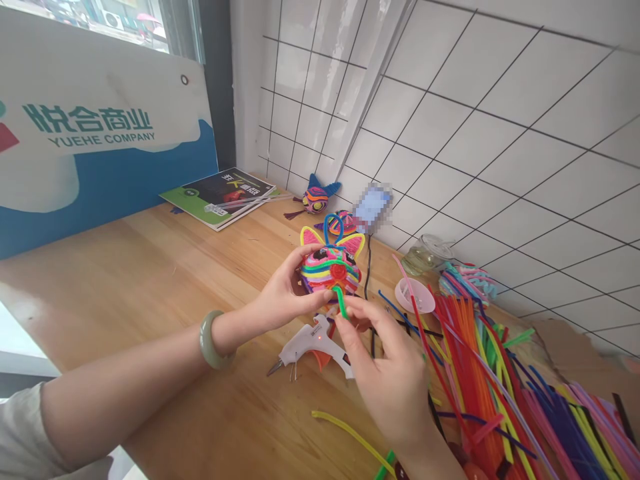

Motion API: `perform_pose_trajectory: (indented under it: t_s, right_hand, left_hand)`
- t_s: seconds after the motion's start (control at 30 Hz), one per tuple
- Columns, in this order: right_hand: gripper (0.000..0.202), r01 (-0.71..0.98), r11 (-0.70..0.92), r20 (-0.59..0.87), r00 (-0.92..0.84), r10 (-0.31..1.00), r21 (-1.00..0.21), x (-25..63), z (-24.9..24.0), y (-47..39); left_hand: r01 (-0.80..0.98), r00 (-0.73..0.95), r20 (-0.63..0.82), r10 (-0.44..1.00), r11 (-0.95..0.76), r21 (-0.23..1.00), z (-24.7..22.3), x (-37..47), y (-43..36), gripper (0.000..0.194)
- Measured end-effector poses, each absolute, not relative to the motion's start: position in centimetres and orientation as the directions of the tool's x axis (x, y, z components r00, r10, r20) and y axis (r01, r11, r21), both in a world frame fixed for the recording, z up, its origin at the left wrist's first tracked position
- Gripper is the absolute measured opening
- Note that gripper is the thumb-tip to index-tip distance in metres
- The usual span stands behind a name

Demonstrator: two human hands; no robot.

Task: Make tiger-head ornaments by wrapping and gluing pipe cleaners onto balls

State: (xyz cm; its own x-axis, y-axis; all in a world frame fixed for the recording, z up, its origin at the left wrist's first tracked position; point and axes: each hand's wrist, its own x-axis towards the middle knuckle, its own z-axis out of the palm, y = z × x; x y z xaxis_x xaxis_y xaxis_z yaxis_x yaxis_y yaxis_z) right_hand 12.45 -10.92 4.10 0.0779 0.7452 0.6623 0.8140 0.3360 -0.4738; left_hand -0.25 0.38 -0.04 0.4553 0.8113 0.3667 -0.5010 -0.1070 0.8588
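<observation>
My left hand (290,287) grips a colourful animal head made of pipe cleaners (325,270), thumb below and fingers behind its side. The head has pink ears edged in yellow, a blue loop on top, striped bands and a red round nose. Between the thumb and fingers of my right hand (385,347) is a green pipe cleaner (341,302). Its upper end meets the head just under the nose; whether it is fixed there I cannot tell. Below the hands a white glue gun (315,343) with a lit red light lies on the table.
Bundles of coloured pipe cleaners (465,353) cover the right side of the wooden table (200,393). Behind stand a finished striped head (316,199), a phone (373,208), a glass jar (425,253) and a pink bowl (415,296). Magazines (220,197) lie at the back left.
</observation>
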Motion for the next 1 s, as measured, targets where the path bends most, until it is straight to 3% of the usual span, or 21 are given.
perform_pose_trajectory:
  t_s: [0.1,0.17,0.27,0.47,0.57,0.67,0.77,0.87,0.93,1.0]
  right_hand:
    - [0.018,0.635,0.176,0.444,0.292,0.847,-0.752,12.4,4.4,-11.0]
    - [0.021,0.547,0.125,0.339,0.310,0.888,-0.828,12.4,4.6,-11.0]
    - [0.020,0.580,0.125,0.340,0.279,0.898,-0.805,12.4,4.9,-11.0]
    - [0.014,0.811,0.344,0.640,0.047,0.767,-0.473,12.5,4.4,-11.0]
    - [0.017,0.803,0.392,0.653,-0.004,0.757,-0.449,12.6,4.4,-11.0]
    - [0.021,0.716,0.374,0.548,0.014,0.836,-0.589,12.8,4.9,-11.2]
    - [0.020,0.633,0.238,0.421,0.154,0.894,-0.736,13.9,5.4,-11.1]
    - [0.026,0.584,0.084,0.313,0.303,0.900,-0.807,15.6,4.8,-10.3]
    - [0.024,0.590,0.007,0.204,0.268,0.941,-0.808,16.5,3.5,-9.6]
    - [0.015,0.620,-0.027,0.035,0.087,0.996,-0.784,16.8,1.8,-9.2]
  left_hand:
    - [-0.480,0.450,0.393,0.802,-0.154,0.863,-0.3,-0.4,0.3,0.063]
    - [-0.425,0.466,0.395,0.792,-0.191,0.885,-0.5,-0.6,0.1,0.066]
    - [-0.371,0.478,0.391,0.786,-0.222,0.902,-0.7,-0.9,0.0,0.069]
    - [-0.386,0.485,0.410,0.773,-0.231,0.893,-0.7,-1.1,0.1,0.071]
    - [-0.384,0.475,0.405,0.781,-0.230,0.894,-0.6,-1.0,0.2,0.068]
    - [-0.428,0.441,0.425,0.790,-0.231,0.874,-0.2,-0.8,0.5,0.064]
    - [-0.501,0.406,0.452,0.794,-0.221,0.837,0.2,-0.9,1.3,0.063]
    - [-0.517,0.438,0.394,0.808,-0.132,0.846,0.5,-1.4,2.2,0.063]
    - [-0.515,0.475,0.352,0.807,-0.069,0.854,0.6,-1.8,2.6,0.065]
    - [-0.516,0.505,0.321,0.801,-0.018,0.857,0.7,-2.1,2.9,0.066]
